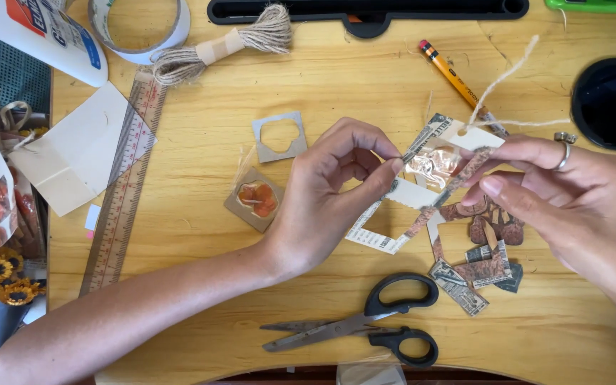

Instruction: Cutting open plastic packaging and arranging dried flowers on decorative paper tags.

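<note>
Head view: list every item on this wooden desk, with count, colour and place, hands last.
Paper collage tag with twine loop: one, newsprint, brown and clear, held between both hands at centre.
Black-handled scissors: one, bottom centre, blades shut.
Yellow pencil: one, upper right of centre.
Clear plastic ruler: one, left, lying diagonally.
Grey card square frame: one, above centre.
Card square with orange window: one, beside the left wrist.
Jute twine bundle: one, tan, top.
Tape roll: one, pale, top left.
White glue bottle: one, top left corner.
Cream folded card: one, left.
Paper scraps: several, brown and newsprint, right of scissors.
Black round lid: one, right edge.
Left hand: pinching tag.
Right hand: ringed, pinching tag.
</note>
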